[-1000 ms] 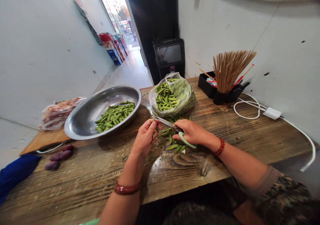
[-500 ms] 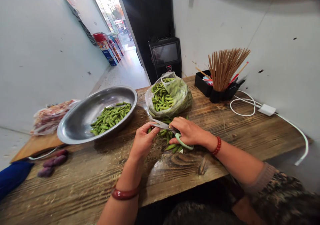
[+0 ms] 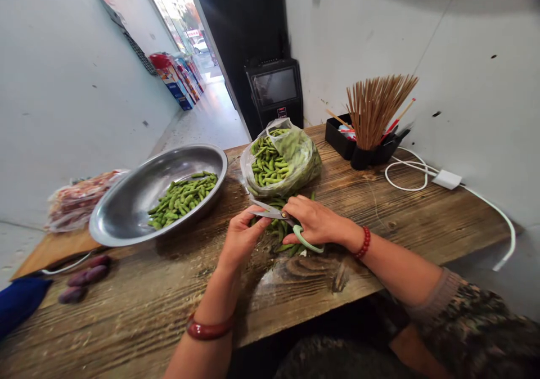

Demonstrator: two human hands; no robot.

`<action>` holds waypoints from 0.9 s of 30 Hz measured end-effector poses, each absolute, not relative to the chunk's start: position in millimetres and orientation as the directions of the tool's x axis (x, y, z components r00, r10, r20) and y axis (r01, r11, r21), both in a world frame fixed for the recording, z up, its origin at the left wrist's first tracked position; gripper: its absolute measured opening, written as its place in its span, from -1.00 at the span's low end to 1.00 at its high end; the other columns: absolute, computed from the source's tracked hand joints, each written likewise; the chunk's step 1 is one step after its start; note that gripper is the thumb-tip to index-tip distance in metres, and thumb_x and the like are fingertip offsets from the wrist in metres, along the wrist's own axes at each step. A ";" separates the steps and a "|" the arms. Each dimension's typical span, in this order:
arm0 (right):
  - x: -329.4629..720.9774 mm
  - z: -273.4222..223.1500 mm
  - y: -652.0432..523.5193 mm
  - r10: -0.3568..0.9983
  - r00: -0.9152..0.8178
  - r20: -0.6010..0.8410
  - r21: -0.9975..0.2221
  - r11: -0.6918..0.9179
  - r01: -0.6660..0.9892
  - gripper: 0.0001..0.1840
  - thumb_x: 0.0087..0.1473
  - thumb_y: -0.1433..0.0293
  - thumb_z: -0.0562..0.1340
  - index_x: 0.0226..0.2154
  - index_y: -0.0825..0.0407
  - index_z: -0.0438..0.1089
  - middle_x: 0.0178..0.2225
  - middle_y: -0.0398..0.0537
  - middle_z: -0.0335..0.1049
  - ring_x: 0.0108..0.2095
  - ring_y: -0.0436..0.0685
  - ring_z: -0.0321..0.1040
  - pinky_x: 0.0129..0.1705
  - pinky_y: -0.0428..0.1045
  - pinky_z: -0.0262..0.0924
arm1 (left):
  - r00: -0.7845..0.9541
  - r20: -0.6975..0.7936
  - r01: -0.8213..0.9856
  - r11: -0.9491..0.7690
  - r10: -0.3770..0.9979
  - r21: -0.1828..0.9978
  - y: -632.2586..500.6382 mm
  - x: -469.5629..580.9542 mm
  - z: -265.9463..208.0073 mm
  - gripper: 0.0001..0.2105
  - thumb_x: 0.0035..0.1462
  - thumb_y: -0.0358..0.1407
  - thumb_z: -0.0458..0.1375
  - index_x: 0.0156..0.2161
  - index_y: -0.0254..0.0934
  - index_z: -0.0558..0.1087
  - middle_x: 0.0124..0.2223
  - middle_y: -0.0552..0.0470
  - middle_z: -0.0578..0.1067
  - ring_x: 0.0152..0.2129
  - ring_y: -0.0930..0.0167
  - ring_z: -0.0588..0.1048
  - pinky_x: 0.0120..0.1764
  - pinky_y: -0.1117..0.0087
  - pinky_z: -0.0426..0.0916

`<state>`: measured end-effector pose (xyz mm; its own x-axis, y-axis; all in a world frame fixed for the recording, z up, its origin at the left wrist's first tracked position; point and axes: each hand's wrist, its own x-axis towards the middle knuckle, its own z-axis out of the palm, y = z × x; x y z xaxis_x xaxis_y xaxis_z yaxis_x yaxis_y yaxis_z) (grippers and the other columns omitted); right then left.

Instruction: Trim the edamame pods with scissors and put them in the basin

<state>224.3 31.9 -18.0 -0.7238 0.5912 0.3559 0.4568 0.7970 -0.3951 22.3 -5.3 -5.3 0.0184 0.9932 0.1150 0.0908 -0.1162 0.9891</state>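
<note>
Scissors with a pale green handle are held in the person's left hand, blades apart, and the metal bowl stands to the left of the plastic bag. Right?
Not quite: the scissors are in the right hand, as the head view shows. The handle, the parted blades, and the metal bowl left of the plastic bag are correct.

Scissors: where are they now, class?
In the head view, the scissors are in the right hand, blades open at the left hand, in front of the pod bag.

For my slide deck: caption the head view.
Scissors in the right hand point at the left hand, with a bag of green pods and a metal bowl beyond.
</note>
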 end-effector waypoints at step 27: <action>222.2 -19.4 34.4 0.664 -0.635 0.396 -0.495 0.736 0.461 -0.61 -0.05 0.18 0.38 -0.36 0.06 0.22 -0.37 -0.10 0.24 -0.35 0.07 0.16 -0.30 -0.05 0.08 | -0.062 -0.122 -0.400 0.087 0.991 0.912 0.1 8.8 2.0 -0.76 -0.10 -0.27 0.35 -0.38 -0.32 0.40 -0.57 0.21 0.28 -0.76 0.67 0.08 -0.74 0.65 -0.11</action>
